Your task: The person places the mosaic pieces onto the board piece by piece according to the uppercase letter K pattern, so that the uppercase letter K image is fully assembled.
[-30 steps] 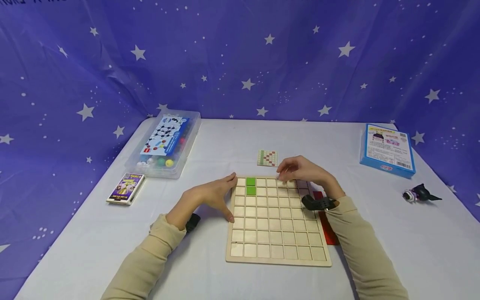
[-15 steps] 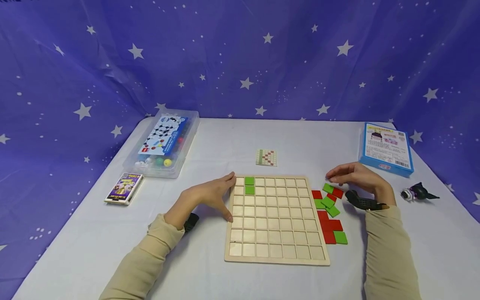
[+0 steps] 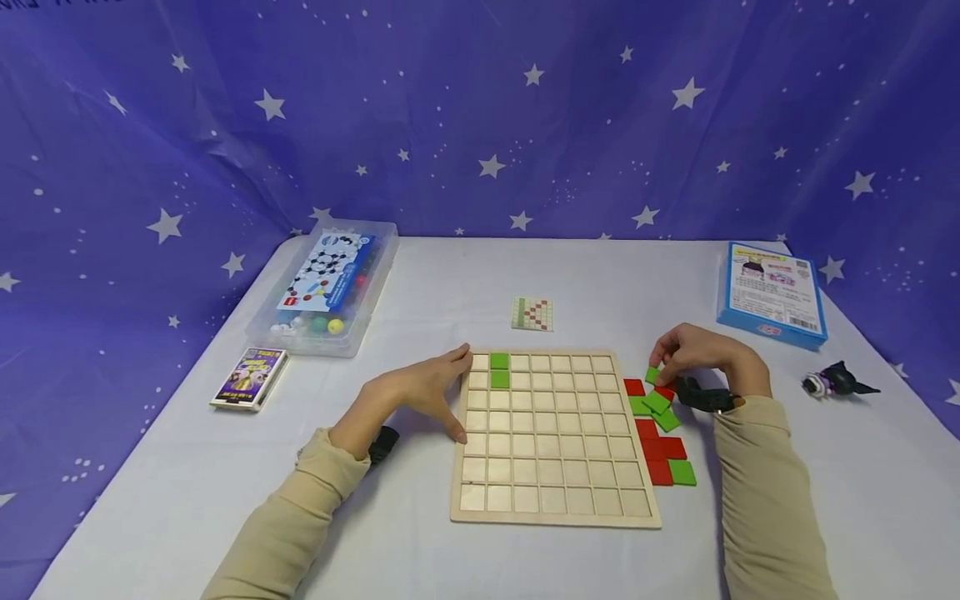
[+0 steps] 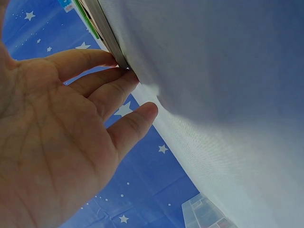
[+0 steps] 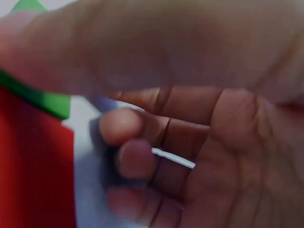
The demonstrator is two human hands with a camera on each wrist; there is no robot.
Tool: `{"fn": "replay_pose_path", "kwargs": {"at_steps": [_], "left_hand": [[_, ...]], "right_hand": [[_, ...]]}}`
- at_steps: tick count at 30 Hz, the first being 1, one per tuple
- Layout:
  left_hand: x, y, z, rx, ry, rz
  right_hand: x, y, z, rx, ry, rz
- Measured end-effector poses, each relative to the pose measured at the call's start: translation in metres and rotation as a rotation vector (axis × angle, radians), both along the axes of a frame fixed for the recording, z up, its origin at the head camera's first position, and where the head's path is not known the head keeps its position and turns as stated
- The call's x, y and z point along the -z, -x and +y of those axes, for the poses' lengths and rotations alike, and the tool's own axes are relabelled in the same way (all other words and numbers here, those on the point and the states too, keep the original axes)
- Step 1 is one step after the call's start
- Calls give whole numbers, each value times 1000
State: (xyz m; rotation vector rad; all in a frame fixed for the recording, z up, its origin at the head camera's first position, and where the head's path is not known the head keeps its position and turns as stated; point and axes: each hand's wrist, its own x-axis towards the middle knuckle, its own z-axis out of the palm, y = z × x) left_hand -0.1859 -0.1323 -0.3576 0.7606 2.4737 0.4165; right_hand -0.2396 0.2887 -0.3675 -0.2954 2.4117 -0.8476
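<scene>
A wooden grid board lies flat, with two green tiles in its second column at the far end. My left hand rests along its left edge, thumb and fingers spread. In the left wrist view, fingertips touch the board's side. To the right of the board, my right hand pinches a green tile at the top of a loose pile. The right wrist view shows the thumb over this green tile, with a red tile beneath. The other fingers are curled.
More red tiles and green tiles lie beside the board. Beyond it is a small pattern card. A clear plastic case and a card box stand left; a blue box and a black figure sit right.
My right hand has moved from over the board's far right corner out to the tile pile, and its fingers have come down onto a green tile. The left hand stays put.
</scene>
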Motion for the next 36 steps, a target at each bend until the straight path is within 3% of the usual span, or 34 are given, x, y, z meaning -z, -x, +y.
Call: {"fn": "replay_pose_path", "kwargs": {"at_steps": [19,28,33,36], "left_hand": [[2,1,1,-10,10,-7],[2,3,2,-24,1,-4],[3,2,2,-39,7,-18],[4,0,1,-45,1,-14]], "right_hand": [[-6,2,-19,-76,-82,32],[-22,-2,-21,-72,-226,71],[-17,-4,-17,-74,-180,45],[-11,-3,-13,-68,-115,73]]}}
